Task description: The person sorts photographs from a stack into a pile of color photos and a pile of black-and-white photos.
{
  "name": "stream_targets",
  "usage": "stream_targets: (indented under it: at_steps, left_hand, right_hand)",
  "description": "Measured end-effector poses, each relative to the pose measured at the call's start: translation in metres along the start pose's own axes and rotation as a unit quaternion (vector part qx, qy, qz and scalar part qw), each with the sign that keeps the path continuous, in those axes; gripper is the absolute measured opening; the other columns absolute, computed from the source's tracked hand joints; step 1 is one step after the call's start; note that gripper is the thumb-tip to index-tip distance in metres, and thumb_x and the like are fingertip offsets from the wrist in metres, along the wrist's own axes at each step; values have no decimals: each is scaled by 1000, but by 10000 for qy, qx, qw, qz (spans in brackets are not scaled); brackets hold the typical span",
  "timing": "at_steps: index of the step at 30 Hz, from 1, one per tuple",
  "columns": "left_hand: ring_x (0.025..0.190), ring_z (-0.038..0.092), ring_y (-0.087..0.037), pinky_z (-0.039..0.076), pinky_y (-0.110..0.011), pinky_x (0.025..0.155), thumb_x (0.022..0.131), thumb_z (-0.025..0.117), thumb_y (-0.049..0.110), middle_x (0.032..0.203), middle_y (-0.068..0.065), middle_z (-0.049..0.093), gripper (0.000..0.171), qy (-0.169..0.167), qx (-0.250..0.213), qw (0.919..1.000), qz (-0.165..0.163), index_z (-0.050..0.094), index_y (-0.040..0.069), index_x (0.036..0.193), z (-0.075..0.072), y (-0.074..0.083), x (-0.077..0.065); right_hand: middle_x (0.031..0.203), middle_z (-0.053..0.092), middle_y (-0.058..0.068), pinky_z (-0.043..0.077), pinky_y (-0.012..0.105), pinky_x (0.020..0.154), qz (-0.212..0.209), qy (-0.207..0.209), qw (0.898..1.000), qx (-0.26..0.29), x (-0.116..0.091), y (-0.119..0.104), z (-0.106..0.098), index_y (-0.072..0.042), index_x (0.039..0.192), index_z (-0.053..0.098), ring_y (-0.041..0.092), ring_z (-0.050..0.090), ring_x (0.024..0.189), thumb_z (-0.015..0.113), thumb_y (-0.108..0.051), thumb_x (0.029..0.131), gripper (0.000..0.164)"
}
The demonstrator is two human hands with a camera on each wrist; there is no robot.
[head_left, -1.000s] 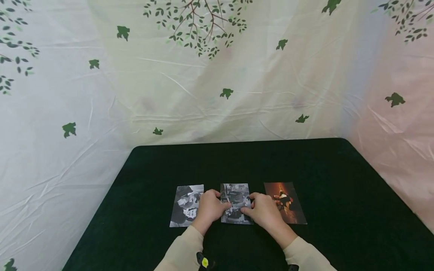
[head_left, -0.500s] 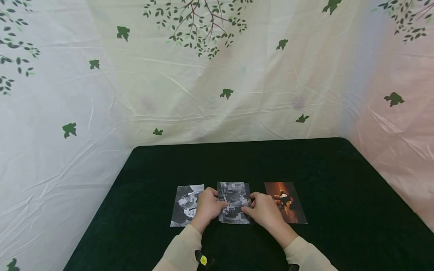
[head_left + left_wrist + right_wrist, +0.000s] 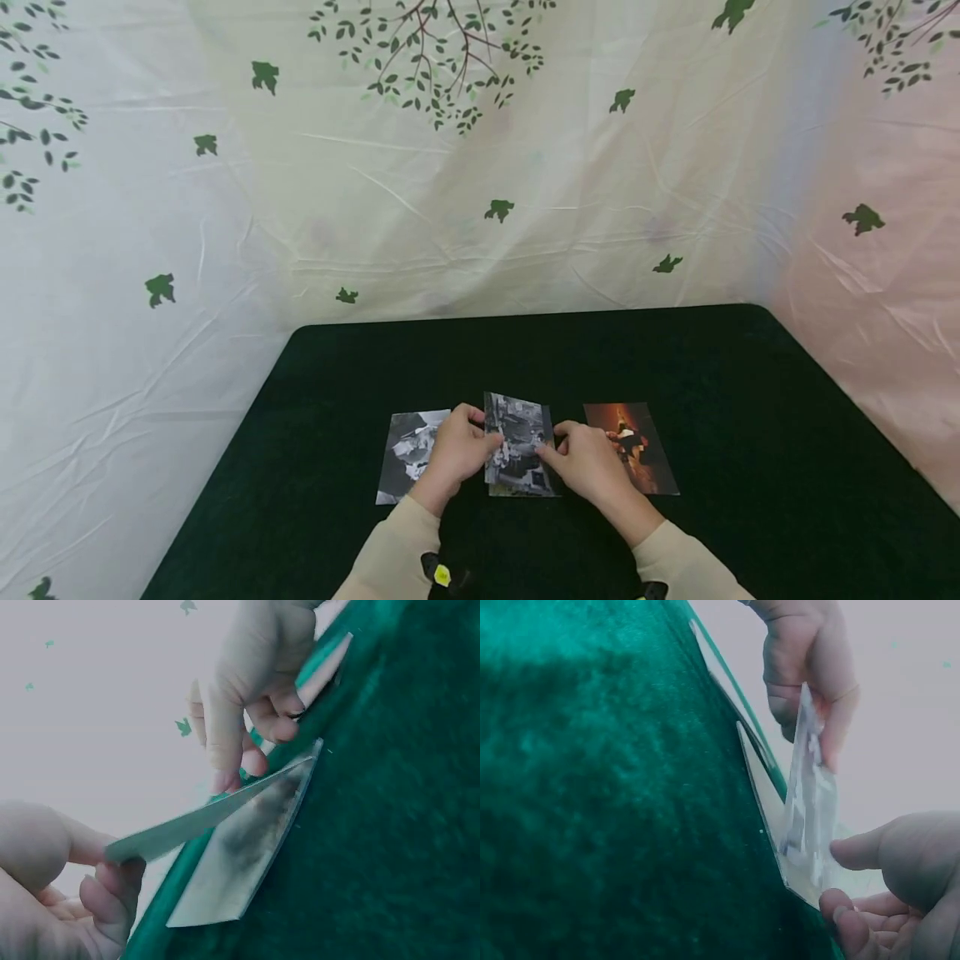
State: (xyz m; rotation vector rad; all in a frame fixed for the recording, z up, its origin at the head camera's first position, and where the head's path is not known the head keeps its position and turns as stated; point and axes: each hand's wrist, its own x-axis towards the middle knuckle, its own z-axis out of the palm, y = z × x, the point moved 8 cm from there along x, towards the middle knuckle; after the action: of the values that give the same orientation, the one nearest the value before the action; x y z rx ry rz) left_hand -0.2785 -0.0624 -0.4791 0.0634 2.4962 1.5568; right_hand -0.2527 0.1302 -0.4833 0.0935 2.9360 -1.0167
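Note:
A black-and-white photo print (image 3: 517, 437) is tilted up at its left side in the middle of the table. My left hand (image 3: 459, 450) pinches its left edge between thumb and fingers. At the right edge, my right hand (image 3: 591, 462) holds the print with the thumb on top and fingers at the side. Beneath the raised print lies another print (image 3: 251, 851), flat on the cloth; the two meet near the right side, as the left wrist view shows. Most of the lower picture is hidden from the head view.
Left of my hands lies a grey portrait photo (image 3: 401, 458), partly covered by the left hand. A dark orange-brown photo (image 3: 645, 446) lies at the right. Dark green cloth (image 3: 360, 367) covers the table, and a pale curtain (image 3: 420, 225) with leaf prints hangs behind it.
My left hand has moved up slightly, raising the left side of the top print and baring the one underneath. The right hand has stayed nearly in place.

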Motion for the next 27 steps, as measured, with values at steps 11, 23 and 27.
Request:
stream_targets:
  at_steps: [11, 23, 27]
  left_hand:
    - [81, 61, -19, 48, -35, 69, 89, 70, 26, 93, -6, 64, 40, -11, -619, 9978, 255, 52, 9, 120, -11, 14, 3]
    - [65, 56, -16, 47, -33, 57, 92, 64, 17, 78, -3, 61, 15, 663, -193, 9943, 813, 64, 5, 100, -24, 25, -2]
    - [60, 58, -16, 48, -32, 54, 93, 63, 16, 75, -3, 62, 13, 551, -45, 9947, 863, 64, 5, 99, -30, 25, -4]
  right_hand:
    - [81, 65, -1, 48, 29, 56, -148, 805, 9869, 1388, 5, -3, -18, -11, 106, 69, 12, 58, 62, 66, -29, 92, 23]
    - [81, 63, 7, 51, 31, 57, 537, 525, 9527, 2945, 3, 5, -11, -8, 98, 69, 20, 61, 65, 67, -23, 92, 16]
    - [79, 64, 7, 51, 31, 57, 552, 551, 9541, 2893, 1, 1, -11, -9, 97, 70, 20, 61, 64, 68, -24, 90, 16]
